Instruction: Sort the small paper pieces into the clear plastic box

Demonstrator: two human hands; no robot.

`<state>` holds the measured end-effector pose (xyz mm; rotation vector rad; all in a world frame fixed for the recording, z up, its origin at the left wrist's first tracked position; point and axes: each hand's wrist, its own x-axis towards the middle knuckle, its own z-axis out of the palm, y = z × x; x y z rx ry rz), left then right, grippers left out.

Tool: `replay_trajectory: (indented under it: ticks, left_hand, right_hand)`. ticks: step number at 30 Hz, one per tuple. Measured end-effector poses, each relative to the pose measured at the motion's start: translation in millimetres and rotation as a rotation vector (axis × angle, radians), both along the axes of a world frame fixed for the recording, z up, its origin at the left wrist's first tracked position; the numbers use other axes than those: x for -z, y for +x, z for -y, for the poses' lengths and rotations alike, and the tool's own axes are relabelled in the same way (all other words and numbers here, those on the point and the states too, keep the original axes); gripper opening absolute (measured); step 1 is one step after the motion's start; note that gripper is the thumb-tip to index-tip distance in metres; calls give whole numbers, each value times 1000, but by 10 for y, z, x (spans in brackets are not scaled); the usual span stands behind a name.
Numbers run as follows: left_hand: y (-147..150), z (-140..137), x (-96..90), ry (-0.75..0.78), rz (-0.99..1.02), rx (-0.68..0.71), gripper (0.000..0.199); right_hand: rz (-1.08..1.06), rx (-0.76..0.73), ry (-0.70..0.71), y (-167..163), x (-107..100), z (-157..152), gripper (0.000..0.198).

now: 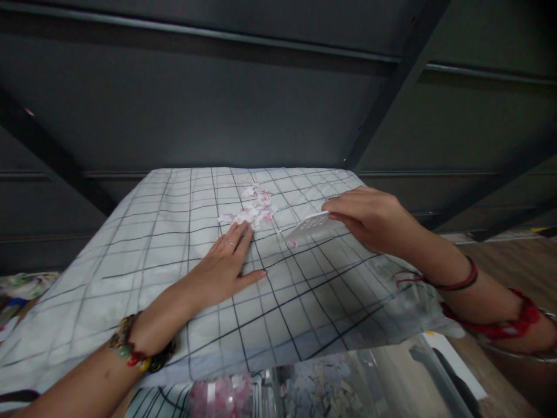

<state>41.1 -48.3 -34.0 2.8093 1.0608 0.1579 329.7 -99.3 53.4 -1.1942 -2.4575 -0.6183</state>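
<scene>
My left hand [230, 255] lies flat on the checked cloth [143, 244], fingers stretched out and the thumb apart. Its fingertips touch a loose pile of small white and pink pieces [259, 213], too small to name. Pinched between the thumb and fingers of my right hand [365, 215] is a thin white flat piece with a row of marks or holes [311, 223], held tilted just over the cloth. By its lower edge lies one small pinkish piece [292, 244].
Along the near edge stands a clear plastic box [374, 377] with pink pieces [224, 397] and whitish pieces [319, 389] in separate parts. A dark panelled wall [217, 104] rises behind the table. Wooden floor [513, 261] shows at right, and assorted items [26, 290] lie at far left.
</scene>
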Motion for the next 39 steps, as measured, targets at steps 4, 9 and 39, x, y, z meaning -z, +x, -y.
replay_trajectory:
  ticks: [4, 9, 39]
  left_hand:
    - [9, 0, -11, 0, -13, -6, 87]
    - [-6, -10, -7, 2, 14, 2, 85]
    - [89, 166, -203, -130, -61, 582, 74]
  right_hand:
    - [-36, 46, 98, -13, -14, -8, 23]
    - [-21, 53, 36, -37, 70, -154, 27]
    - [-33, 34, -42, -53, -136, 1541, 19]
